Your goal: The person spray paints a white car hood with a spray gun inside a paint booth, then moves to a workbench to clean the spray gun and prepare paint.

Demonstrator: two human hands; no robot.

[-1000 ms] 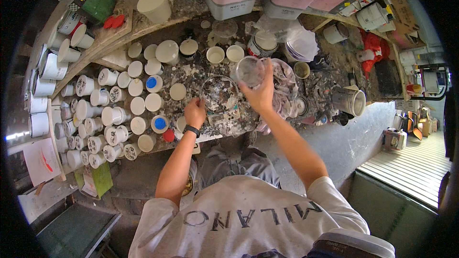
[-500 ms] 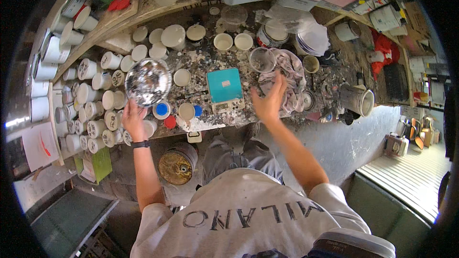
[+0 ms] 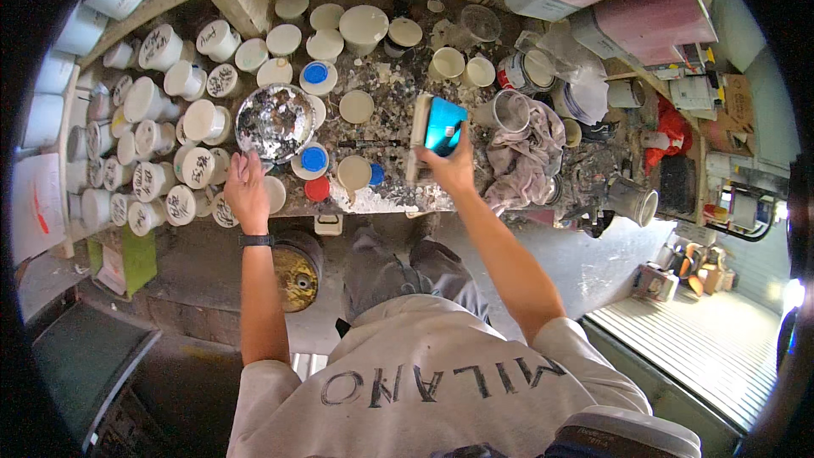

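My left hand (image 3: pixel 247 191) pinches the near edge of a shiny round lid (image 3: pixel 275 125), streaked with dark and white smears, above the white tubs. The fingertips are partly hidden, and what lies beneath the lid is covered. My right hand (image 3: pixel 452 167) grips a small scale (image 3: pixel 446 128) with a blue-green top, tilted up on its side off the bench. Right of that hand, a clear plastic cup (image 3: pixel 511 110) stands beside a crumpled cloth (image 3: pixel 527 153). Near the lid are a blue-topped tub (image 3: pixel 313 158) and a red cap (image 3: pixel 317 189).
Many lidded white tubs (image 3: pixel 197 167) crowd the bench on the left. Two open cups (image 3: pixel 447 64) stand toward the back. A paint-stained pot (image 3: pixel 636 201) lies tipped at the right edge. A yellow-topped drum (image 3: pixel 298 278) stands under the bench.
My right hand has moved left from beside the cloth, taken hold of the scale and tipped it up. The lid has come nearer me, uncovering another blue-topped tub. The view has shifted.
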